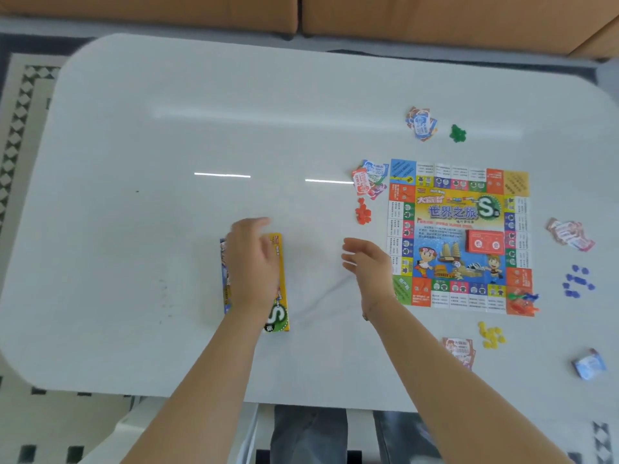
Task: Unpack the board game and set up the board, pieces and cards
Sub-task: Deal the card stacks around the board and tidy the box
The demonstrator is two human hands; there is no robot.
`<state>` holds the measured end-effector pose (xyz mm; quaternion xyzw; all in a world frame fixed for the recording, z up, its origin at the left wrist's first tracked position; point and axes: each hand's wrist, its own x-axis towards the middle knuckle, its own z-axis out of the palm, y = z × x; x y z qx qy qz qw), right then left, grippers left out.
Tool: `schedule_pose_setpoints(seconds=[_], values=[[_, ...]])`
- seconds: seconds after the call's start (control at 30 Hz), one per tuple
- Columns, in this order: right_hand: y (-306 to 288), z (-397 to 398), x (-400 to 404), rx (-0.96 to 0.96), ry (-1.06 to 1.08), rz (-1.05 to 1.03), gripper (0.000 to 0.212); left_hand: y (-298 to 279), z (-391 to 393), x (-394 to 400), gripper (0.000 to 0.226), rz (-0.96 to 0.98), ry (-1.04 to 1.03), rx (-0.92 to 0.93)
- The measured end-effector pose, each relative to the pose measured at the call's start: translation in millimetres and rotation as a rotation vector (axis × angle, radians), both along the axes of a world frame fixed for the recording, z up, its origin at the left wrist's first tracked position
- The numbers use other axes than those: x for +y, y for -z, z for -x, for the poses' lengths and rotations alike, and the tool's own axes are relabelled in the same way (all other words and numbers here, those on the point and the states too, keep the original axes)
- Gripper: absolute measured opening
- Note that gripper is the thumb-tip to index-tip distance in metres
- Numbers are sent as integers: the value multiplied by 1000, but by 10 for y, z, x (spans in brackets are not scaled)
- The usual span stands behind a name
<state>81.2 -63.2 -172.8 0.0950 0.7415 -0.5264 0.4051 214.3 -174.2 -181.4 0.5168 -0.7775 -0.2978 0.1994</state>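
The colourful game board [459,236] lies unfolded on the right half of the white table [167,128], with a red card deck [484,241] on it. Around the board lie card piles and small heaps of red [362,213], green [457,133], blue [577,281] and yellow [491,335] tokens. The narrow yellow game box [281,283] lies near the table's front middle. My left hand [253,259] hovers over or rests on the box with loose fingers; contact is unclear. My right hand [366,262] floats just left of the board, relaxed and holding nothing.
Card piles sit at the far side [421,123], the board's left corner [370,179], the right [571,235] and the front [459,351]. A small blue-white packet [589,365] lies at the front right. An orange sofa [435,18] runs behind the table. A patterned rug [20,105] covers the floor.
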Motion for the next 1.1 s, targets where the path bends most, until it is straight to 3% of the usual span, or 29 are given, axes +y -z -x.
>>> schedule_pose_setpoints(seconds=[0.1, 0.23, 0.37, 0.6, 0.83, 1.1], values=[[3, 248, 166, 34, 114, -34, 39, 43, 539, 139, 34, 140, 525, -62], [32, 516, 357, 49, 180, -80, 37, 232, 1164, 219, 36, 165, 759, -188], [60, 691, 506, 26, 202, -65, 36, 376, 1413, 172, 36, 178, 762, -229], [71, 848, 705, -18, 169, -40, 36, 530, 1302, 270, 14, 109, 689, -198], [89, 873, 828, 10, 213, -51, 35, 519, 1232, 418, 24, 74, 666, -164], [147, 795, 883, 14, 203, -61, 33, 470, 1228, 447, 34, 176, 679, -228]])
